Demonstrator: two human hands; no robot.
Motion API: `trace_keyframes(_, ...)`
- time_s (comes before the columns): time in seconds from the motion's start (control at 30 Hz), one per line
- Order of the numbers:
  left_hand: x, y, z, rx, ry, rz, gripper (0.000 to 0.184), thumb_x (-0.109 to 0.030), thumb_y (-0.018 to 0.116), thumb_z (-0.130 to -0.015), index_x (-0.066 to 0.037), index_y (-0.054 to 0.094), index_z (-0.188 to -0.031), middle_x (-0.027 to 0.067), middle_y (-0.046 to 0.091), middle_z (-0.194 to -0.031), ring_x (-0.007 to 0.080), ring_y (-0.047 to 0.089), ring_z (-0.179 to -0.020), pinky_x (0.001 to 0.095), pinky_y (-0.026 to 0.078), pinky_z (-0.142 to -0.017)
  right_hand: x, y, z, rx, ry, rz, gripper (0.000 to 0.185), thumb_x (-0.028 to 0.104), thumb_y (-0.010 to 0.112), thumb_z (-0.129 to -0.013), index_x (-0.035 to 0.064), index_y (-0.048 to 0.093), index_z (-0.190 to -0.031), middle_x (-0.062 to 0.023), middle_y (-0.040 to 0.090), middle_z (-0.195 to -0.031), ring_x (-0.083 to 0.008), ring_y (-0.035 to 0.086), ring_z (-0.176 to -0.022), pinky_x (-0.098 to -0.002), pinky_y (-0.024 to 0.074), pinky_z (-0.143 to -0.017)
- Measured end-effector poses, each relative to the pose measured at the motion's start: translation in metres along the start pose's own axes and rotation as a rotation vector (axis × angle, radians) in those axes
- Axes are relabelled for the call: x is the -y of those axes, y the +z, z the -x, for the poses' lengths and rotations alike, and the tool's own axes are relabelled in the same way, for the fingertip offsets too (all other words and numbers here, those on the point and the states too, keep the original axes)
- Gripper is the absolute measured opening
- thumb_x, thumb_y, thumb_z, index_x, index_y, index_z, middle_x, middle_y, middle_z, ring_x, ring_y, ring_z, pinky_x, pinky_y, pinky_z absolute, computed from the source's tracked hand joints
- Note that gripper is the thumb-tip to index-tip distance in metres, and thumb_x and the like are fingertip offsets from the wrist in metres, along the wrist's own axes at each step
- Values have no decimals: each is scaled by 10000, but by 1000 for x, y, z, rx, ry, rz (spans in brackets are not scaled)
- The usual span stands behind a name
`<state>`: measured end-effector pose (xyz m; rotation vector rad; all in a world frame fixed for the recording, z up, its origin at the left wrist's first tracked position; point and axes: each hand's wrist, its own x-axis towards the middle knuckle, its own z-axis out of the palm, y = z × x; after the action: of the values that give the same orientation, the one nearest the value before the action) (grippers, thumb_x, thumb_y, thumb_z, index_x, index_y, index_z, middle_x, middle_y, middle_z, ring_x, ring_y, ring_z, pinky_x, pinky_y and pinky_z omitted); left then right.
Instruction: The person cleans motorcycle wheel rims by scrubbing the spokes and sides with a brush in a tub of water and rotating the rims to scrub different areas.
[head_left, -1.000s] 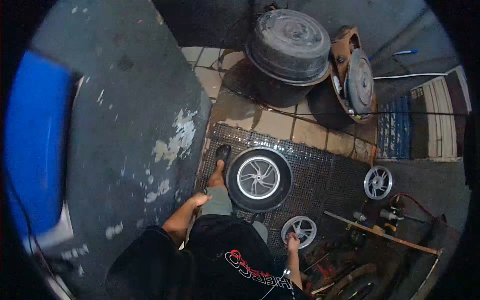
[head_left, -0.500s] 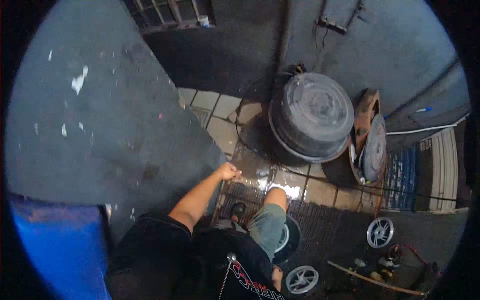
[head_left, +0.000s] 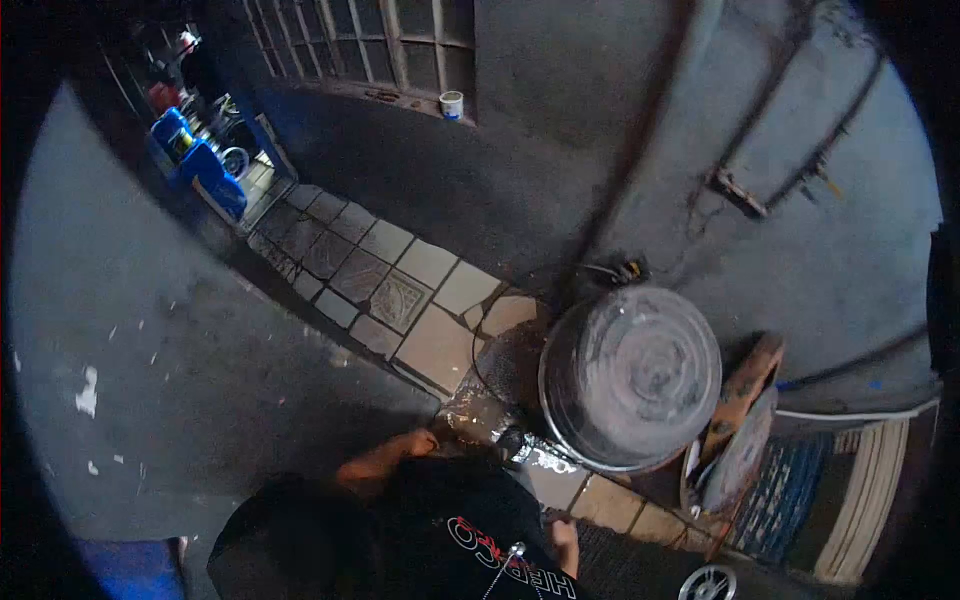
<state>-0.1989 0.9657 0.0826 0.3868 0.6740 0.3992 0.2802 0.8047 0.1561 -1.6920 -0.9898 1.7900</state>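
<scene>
My left hand (head_left: 422,442) hangs low beside the grey wall, its fingers curled in. Whether anything is inside them is hidden. My right hand (head_left: 565,540) shows only partly at the right side of my black shirt (head_left: 450,510), and its fingers cannot be made out. Neither hand touches the large dark round tub (head_left: 640,370), which stands ahead on the right with its flat ringed face upward. Wet, shiny floor (head_left: 550,462) lies between me and the tub.
Ahead on the left, a tiled passage (head_left: 430,280) leads to a doorway with blue objects (head_left: 210,175). A white cup (head_left: 451,105) sits on the window ledge. Rusty board (head_left: 745,385) and round disc (head_left: 745,450) lean right. A spoked wheel (head_left: 708,583) lies low right.
My view has tilted up and turned toward the passage, bringing the doorway and window into sight. The tub now appears lower in view. One wheel and the loose parts have left the picture.
</scene>
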Motion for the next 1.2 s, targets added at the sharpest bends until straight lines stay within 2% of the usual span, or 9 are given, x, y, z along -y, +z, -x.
trace_keyframes(0.07, -34, -41, 18, -242, -236, 291, 187, -163, 551, -882, -64, 701, -936, 81, 651, -812, 238, 587, -719, 399, 485, -647, 36, -32, -61, 211, -376, 222, 263, 217, 517, -942, 40, 668, -1065, -25, 668, -788, -145, 637, -682, -289, 484, -552)
trace_keyframes(0.17, -107, -67, -37, -78, 738, -519, 300, -333, 661, -907, -41, 718, -871, 157, 691, -889, 232, 659, -805, 409, 518, -705, 151, -45, -113, 396, 586, 24, 231, 152, 528, -903, 36, 686, -1024, -128, 701, -988, -203, 692, -891, -328, 567, -718)
trace_keyframes(0.23, -166, -72, -74, -824, 247, -748, 315, -368, 654, -904, -60, 718, -898, 155, 691, -923, 223, 655, -792, 427, 515, -687, 229, -36, -127, 489, 480, 231, 249, 154, 512, -933, 40, 641, -1112, -87, 681, -945, -188, 660, -789, -321, 537, -684)
trace_keyframes(0.37, -310, -51, -78, -1043, 274, -232, 308, -319, 596, -936, -44, 700, -1029, 125, 684, -1052, 238, 645, -937, 407, 508, -781, 246, -48, -189, 692, 405, 315, 239, 250, 513, -988, 70, 643, -1075, -35, 650, -870, -154, 602, -614, -317, 479, -548)
trace_keyframes(0.43, -352, -176, -94, -67, 853, 18, 265, -242, 543, -959, -44, 701, -1037, 109, 701, -987, 247, 649, -965, 388, 504, -846, 239, -56, -222, 669, 530, 277, 246, 248, 517, -990, 60, 635, -1096, -52, 656, -899, -168, 614, -662, -325, 490, -586)
trace_keyframes(0.5, -474, -125, -90, -1348, 552, -243, 264, -241, 519, -983, -45, 693, -1013, 110, 703, -1013, 253, 648, -992, 386, 492, -893, 244, -71, -260, 626, 652, 248, 255, 245, 520, -992, 50, 626, -1117, -68, 661, -927, -183, 626, -710, -333, 501, -625)
trace_keyframes(0.7, -788, -239, -35, -1640, 1210, -717, 247, -221, 714, -864, -27, 652, -1005, 166, 696, -938, 340, 675, -883, 408, 516, -811, 266, -103, -357, 487, 985, 92, 293, 237, 531, -997, 19, 600, -1179, -118, 677, -1014, -226, 660, -854, -358, 534, -739)
trace_keyframes(0.83, -932, -269, 18, -1849, 817, -841, 273, -210, 738, -822, -46, 672, -1030, 155, 706, -991, 307, 681, -916, 402, 523, -812, 189, -84, -326, 368, 1193, -201, 324, 232, 538, -1001, -2, 583, -1221, -151, 688, -1072, -255, 683, -949, -375, 555, -816)
trace_keyframes(1.2, -919, 131, -442, -394, 832, -1537, 414, -255, 649, -905, -24, 614, -1247, 152, 659, -1224, 314, 641, -1093, 425, 506, -915, 273, 116, -247, -315, 140, 15, 305, 204, 722, -863, 120, 685, -1154, -140, 734, -937, -217, 717, -694, -437, 566, -475)
